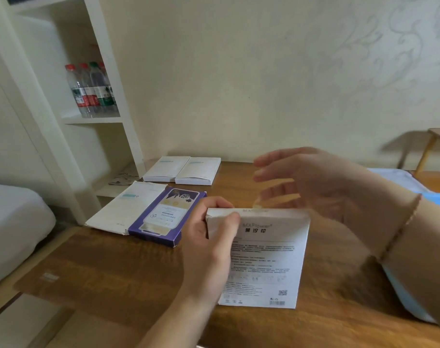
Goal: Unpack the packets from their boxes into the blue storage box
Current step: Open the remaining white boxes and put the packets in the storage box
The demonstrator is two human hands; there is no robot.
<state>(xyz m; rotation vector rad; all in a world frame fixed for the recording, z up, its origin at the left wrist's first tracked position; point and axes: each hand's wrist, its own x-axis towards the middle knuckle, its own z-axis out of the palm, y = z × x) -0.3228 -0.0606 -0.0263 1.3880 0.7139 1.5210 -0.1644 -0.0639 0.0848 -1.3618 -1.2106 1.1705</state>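
Early days, I'd say. Left hand pinches the top corner of a white box stood upright on the table; right hand, blurred, fingers spread, hovers just above its top edge w/ nothing in it. Four more boxes lie flat at the far left, prob. untouched. Blue storage box sits at right behind the right arm; can't see inside.

Both forearms are bare, sleeveless; a thin beaded bracelet circles the right wrist, well back from the fingers.
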